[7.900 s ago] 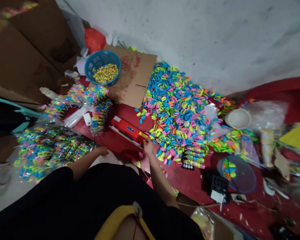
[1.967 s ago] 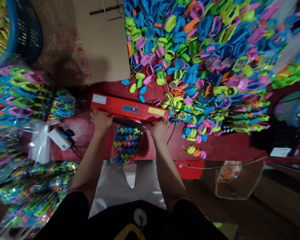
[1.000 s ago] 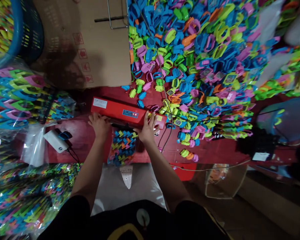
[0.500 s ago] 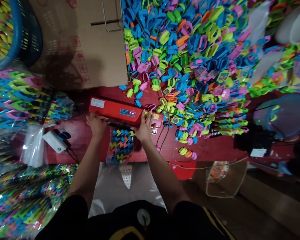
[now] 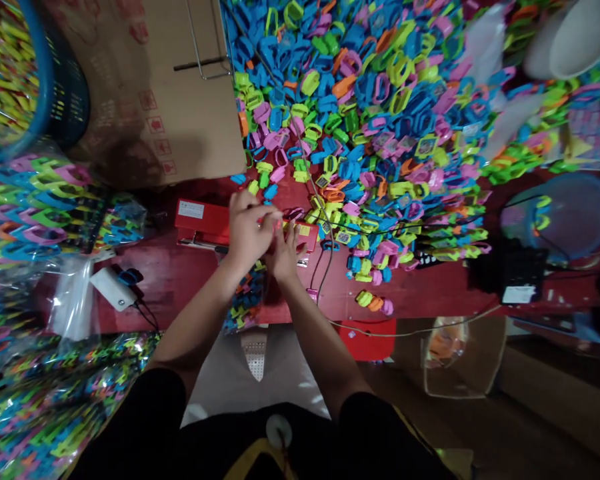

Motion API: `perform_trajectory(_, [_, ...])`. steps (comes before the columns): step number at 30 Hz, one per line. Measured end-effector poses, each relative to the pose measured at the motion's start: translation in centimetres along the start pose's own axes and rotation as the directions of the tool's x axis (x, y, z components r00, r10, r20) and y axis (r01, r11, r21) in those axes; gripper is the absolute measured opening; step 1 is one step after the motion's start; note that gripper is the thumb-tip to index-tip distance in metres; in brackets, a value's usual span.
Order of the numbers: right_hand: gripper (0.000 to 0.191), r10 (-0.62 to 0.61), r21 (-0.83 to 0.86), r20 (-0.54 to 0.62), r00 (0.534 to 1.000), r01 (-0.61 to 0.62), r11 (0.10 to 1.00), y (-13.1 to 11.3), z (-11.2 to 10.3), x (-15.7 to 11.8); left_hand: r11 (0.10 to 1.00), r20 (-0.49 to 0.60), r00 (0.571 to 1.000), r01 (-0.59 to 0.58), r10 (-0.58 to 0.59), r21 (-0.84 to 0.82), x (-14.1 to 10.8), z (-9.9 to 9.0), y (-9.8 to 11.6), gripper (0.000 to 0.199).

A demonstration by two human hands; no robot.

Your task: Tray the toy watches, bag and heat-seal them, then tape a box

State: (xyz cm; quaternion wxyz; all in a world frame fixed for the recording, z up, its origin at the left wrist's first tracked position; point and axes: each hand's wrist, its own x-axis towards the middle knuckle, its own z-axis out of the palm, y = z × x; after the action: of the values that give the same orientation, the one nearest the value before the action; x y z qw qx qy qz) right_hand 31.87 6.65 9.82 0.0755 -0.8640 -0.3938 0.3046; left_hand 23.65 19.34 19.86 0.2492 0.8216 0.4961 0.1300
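centre frame: left hand (image 5: 253, 227) and right hand (image 5: 286, 252) bunched over sealer (image 5: 211, 221), grips can't tell; likely sealing bag (image 5: 247, 293), next calling for easing off.

red unit (image 5: 203, 220): smth satin | bag (image 5: 246, 300): clear plas. | cardbd sheet (image 5: 203, 130): matt | tabletop (image 5: 173, 287): smth (slight sheen)

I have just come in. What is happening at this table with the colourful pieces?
Someone's left hand is over the middle of a long red device, close to the right hand, which rests at its right part. On the red table, a clear bag of colourful pieces lies in front of the device, partly hidden. Beyond, to the right, is a heap of loose pieces.
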Motion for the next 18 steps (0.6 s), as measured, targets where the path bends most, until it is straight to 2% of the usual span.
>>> perform_trajectory(2, [0.119, 0.02, 0.029, -0.013, 1.0, -0.019, 0.999, 0.1, -0.2, 0.0, 0.996, -0.091, 0.992, -0.085, 0.085, 0.004, 3.1, -2.0, 3.2, 0.052])
perform_trajectory(3, [0.119, 0.033, 0.048, -0.034, 0.999, -0.032, 0.998, 0.2, -0.3, -0.2, 0.996, -0.157, 0.983, -0.092, 0.092, 0.007, 4.9, -3.0, 4.0, 0.063])
perform_trajectory(5, [0.116, 0.046, 0.089, -0.105, 0.993, -0.037, 0.995, 0.4, -0.4, -1.1, 0.999, -0.347, 0.937, -0.029, 0.032, 0.015, 8.5, -4.8, 3.6, 0.079])
perform_trajectory(7, [0.099, 0.033, 0.135, -0.187, 0.982, -0.007, 0.991, 0.6, -0.4, -2.9, 0.997, -0.461, 0.886, 0.068, -0.051, 0.02, 11.3, -5.3, 0.9, 0.077])
perform_trajectory(8, [0.085, 0.011, 0.162, -0.215, 0.977, 0.025, 0.986, 0.7, -0.2, -4.1, 0.996, -0.448, 0.892, 0.082, -0.062, 0.026, 12.1, -5.1, -0.8, 0.069])
perform_trajectory(10, [0.055, -0.104, 0.222, -0.196, 0.975, 0.148, 0.964, 0.7, 0.4, -6.9, 0.997, -0.346, 0.938, 0.035, -0.01, 0.066, 12.3, -3.8, -4.6, 0.051])
perform_trajectory(12, [0.038, -0.309, 0.278, -0.086, 0.947, 0.321, 0.905, 0.4, 1.3, -9.6, 0.989, -0.119, 0.993, 0.041, -0.024, 0.143, 11.1, -2.2, -8.0, 0.042])
perform_trajectory(13, [0.035, -0.411, 0.289, -0.02, 0.912, 0.399, 0.87, 0.1, 1.8, -10.7, 0.982, -0.014, 0.998, 0.063, -0.062, 0.179, 10.2, -1.4, -9.4, 0.041])
perform_trajectory(15, [0.038, -0.516, 0.245, 0.079, 0.853, 0.485, 0.84, -0.7, 3.0, -12.3, 0.971, 0.079, 0.99, 0.097, -0.116, 0.218, 8.5, -0.3, -11.5, 0.042])
perform_trajectory(17, [0.042, -0.505, 0.129, 0.123, 0.854, 0.491, 0.862, -1.6, 4.1, -12.9, 0.958, 0.09, 0.981, 0.145, -0.172, 0.246, 7.4, 0.1, -13.0, 0.047])
perform_trajectory(18, [0.038, -0.494, 0.074, 0.135, 0.859, 0.489, 0.869, -2.1, 4.5, -13.0, 0.948, 0.089, 0.975, 0.174, -0.204, 0.265, 7.1, 0.2, -13.6, 0.051])
